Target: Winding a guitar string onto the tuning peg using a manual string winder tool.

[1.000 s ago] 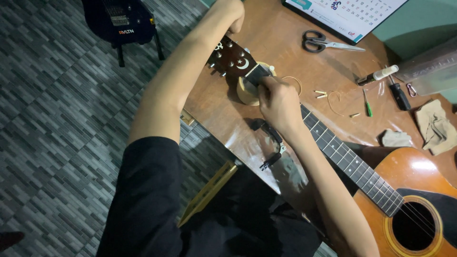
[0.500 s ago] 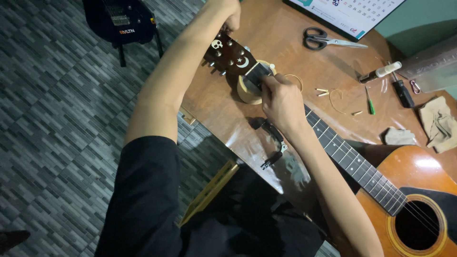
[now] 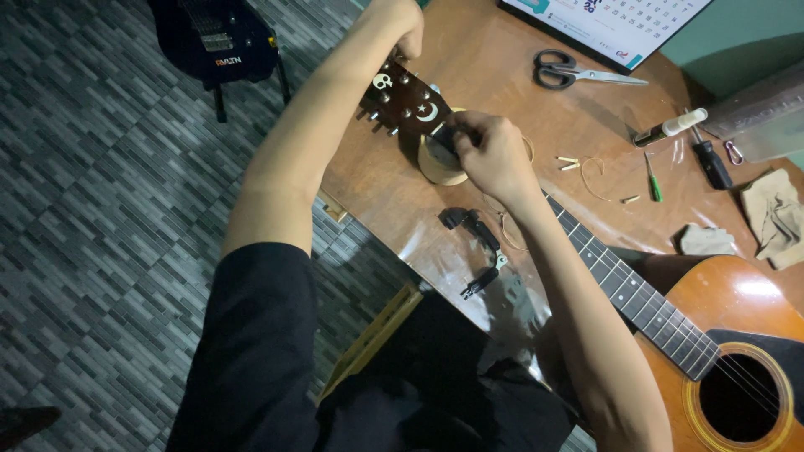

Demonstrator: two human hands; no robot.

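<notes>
Head view: the acoustic guitar lies across the wooden table, its dark headstock propped on a roll of tape. The left hand is curled shut around the headstock's far end, by the tuners. The right hand pinches closed at the headstock's near end, right where the neck starts; can't tell what's in the fingertips. Black pliers sit just below the headstock, scissors well to its right.
</notes>
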